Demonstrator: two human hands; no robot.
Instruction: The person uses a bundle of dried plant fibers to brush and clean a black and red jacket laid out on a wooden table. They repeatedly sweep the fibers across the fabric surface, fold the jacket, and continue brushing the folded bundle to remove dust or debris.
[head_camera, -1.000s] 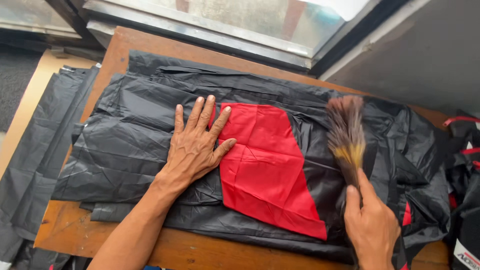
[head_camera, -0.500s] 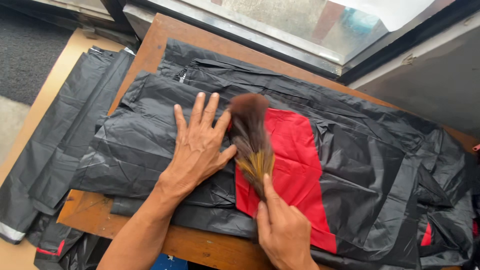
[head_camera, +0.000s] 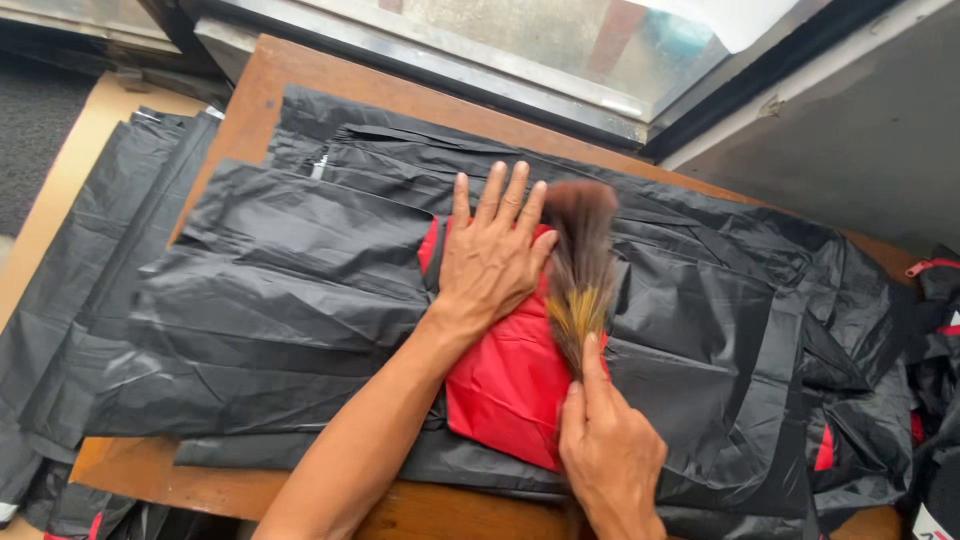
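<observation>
**Brushing the red panel: risks and count**

Across the middle of the frame, on the wooden table (head_camera: 250, 110), lies the black garment (head_camera: 300, 300), spread flat, with its red panel (head_camera: 505, 385) at centre bottom. My left hand (head_camera: 490, 260) rests on it with fingers spread and released, palm pressing the fabric at the panel's upper edge. My right hand (head_camera: 610, 460) is clenched around the handle of the soft brush (head_camera: 580, 260), whose bristles fan out just beside my left fingertips.

Risks, largest first:
- The thin, slick fabric may slide or bunch if my left palm lifts while the brush drags.
- The lower edge overhangs the table; a hard stroke could pull the garment off.
- Bristles may catch my left fingers.

Count:
- Table: one.
- Spread garment: one, with more black garments (head_camera: 70, 300) stacked at the left and further ones heaped at the right edge; number unclear.
- Red panel: one.
- Brush: one.
- Hands: two.
</observation>
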